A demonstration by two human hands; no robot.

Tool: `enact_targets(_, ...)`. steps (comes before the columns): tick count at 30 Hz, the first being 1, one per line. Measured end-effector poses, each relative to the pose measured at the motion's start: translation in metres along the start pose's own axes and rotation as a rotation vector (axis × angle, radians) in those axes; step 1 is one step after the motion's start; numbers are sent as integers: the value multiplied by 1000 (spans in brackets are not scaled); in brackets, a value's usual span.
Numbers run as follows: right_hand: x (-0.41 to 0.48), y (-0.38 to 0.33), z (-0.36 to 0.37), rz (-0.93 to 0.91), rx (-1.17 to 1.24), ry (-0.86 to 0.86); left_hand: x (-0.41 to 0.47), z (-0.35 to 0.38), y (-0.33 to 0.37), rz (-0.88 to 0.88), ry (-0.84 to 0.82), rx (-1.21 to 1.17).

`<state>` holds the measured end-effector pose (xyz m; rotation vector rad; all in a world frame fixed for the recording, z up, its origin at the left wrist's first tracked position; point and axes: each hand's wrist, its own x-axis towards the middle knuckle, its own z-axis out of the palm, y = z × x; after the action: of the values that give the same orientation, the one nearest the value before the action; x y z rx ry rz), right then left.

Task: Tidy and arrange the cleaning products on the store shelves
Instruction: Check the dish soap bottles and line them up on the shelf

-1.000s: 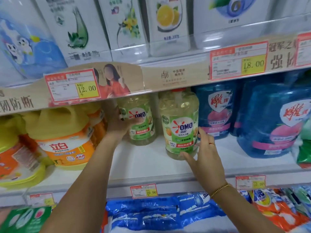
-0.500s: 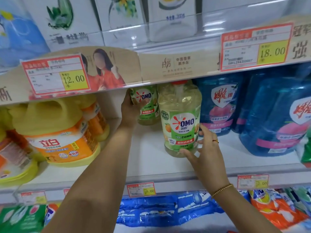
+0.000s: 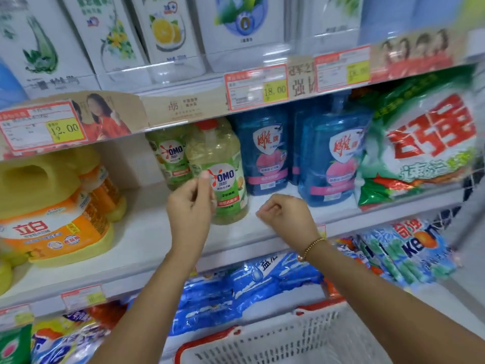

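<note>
– Progress on this shelf, as you judge it?

– Part done, I'd say. The front OMO bottle [image 3: 223, 158] stands upright, label outward, a little back from the front edge of the shelf [image 3: 147, 232]. The rear OMO bottle [image 3: 170, 156] stands upright behind it, nearer the back and a touch to the left. That pair looks faced.

– And the grips?

– Neither holds anything I can see. The left grip [image 3: 191, 203] is curled, thumb tip against the forefinger, directly in front of the front bottle's label. It covers the bottle's lower left side, and I cannot tell whether the knuckles touch the plastic. The right grip [image 3: 286, 214] is clenched on nothing above the front edge, just right of the same bottle and apart from it.

– So the bottle sits between them?

– Beyond and between, nearer the left one.

– What's left to do?

– The blue pouches [image 3: 330, 158] stand side by side just right of the bottle and seem orderly. At the shelf's right end the green and white powder bag [image 3: 425, 143] juts past the front edge; that probably wants straightening. Leftward there's a stretch of bare shelf, then the yellow jug [image 3: 49, 206]. The blue bags [image 3: 236, 298] on the shelf below look jumbled. A white basket [image 3: 315, 337] sits under the arms; what it holds I can't make out.
</note>
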<state>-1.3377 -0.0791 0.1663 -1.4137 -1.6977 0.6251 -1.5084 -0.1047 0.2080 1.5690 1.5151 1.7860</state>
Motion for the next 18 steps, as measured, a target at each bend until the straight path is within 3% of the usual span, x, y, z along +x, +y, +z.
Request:
enact_targets(3,-37,23,-66,22,-45,-29,-61,40,28,57,-264,-66)
enact_targets(6,-78,66,-135,102,-259,-116,-119,93,22,-19,-505,-59)
enact_targets(11,-161,172,-219,538,-437,-164,-229,194,-12,-187,-984,41)
enact_targets(15,-210,235,-227,746,-431,-267,-278,248,-29,-169,-1349,343)
enact_targets(18,-218,261,-196,685,-409,-333,-293,264,-37,-189,-1503,391)
